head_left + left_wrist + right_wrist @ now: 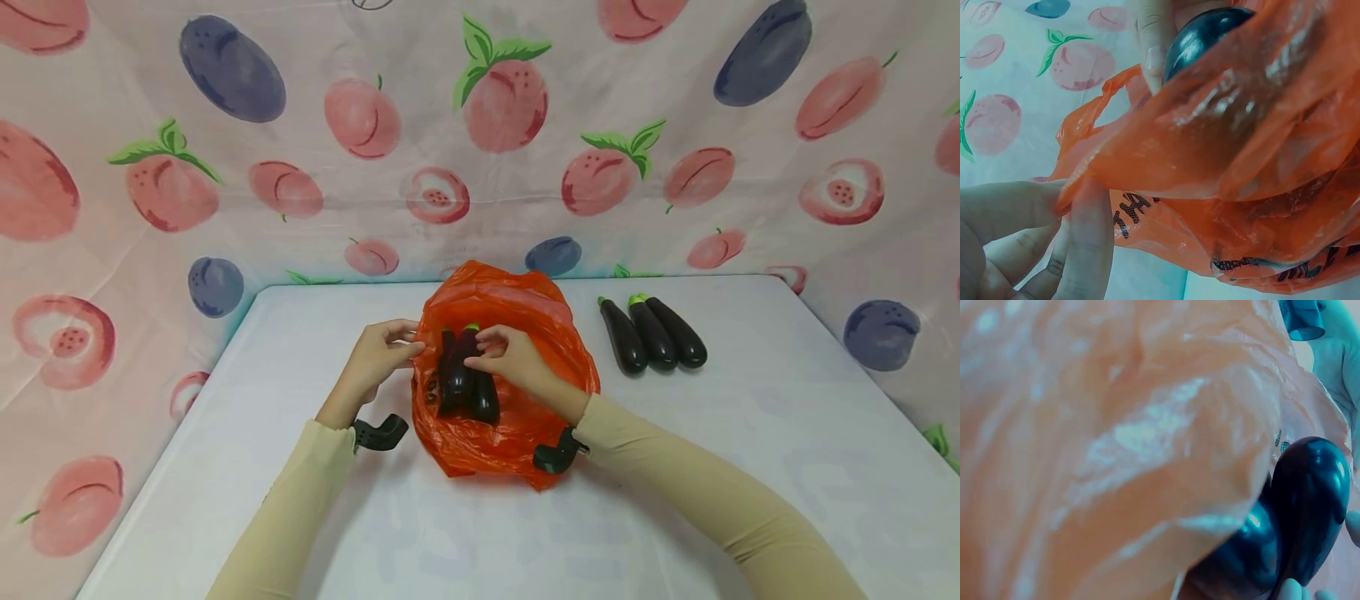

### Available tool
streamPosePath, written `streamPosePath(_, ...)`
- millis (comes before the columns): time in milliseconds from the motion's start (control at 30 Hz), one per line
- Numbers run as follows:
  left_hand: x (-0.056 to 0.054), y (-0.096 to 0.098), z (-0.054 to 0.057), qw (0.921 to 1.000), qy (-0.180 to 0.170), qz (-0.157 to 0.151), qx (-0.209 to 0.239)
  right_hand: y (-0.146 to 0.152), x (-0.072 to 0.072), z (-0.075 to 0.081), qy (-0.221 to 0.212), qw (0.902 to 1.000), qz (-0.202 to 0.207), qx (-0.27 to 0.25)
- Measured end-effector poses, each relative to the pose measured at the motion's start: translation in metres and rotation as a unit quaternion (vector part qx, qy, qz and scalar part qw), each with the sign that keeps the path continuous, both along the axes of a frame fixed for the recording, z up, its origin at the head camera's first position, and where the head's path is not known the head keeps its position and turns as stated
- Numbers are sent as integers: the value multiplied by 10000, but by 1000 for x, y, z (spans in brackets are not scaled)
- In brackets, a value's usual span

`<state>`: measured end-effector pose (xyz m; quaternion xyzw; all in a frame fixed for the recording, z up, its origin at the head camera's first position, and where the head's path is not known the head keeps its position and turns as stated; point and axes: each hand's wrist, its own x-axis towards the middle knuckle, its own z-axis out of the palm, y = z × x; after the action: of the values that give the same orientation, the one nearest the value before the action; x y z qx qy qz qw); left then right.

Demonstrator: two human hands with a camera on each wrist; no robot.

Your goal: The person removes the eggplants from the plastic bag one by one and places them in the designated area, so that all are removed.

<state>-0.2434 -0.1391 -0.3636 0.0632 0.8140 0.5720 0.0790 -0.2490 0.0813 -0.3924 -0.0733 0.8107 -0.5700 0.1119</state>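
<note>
An orange plastic bag (525, 408) lies spread with its mouth facing up. My left hand (382, 358) pinches the bag's left rim between thumb and fingers; the gathered edge (1079, 181) shows up close in the left wrist view. Over the bag's mouth, my right hand (513, 358) holds a dark, glossy eggplant (459, 379) near its stem end, its rounded end toward me. Another eggplant (486, 400) lies right beside it inside the bag. In the right wrist view, fingertips (1291, 590) touch the held eggplant (1310, 500), and the bag's film hides much of the other.
Three eggplants (652, 337) lie side by side on the white table (750, 467), right of the bag. A fruit-print cloth (300, 125) hangs behind the table's back edge. Each wrist wears a black camera mount, such as the left one (381, 433).
</note>
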Motion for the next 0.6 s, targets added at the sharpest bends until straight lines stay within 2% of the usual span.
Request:
streamPosePath(233,0,-1,0,10000,10,1,-29,0,-2,-1,-611,9979,102,-169)
streamPosePath(433,0,0,0,9999,14,13,-104,1,-4,-2,-664,9961,383,-430)
streamPosePath(600,0,0,0,9999,10,11,-110,1,-5,-2,-624,9959,519,-407)
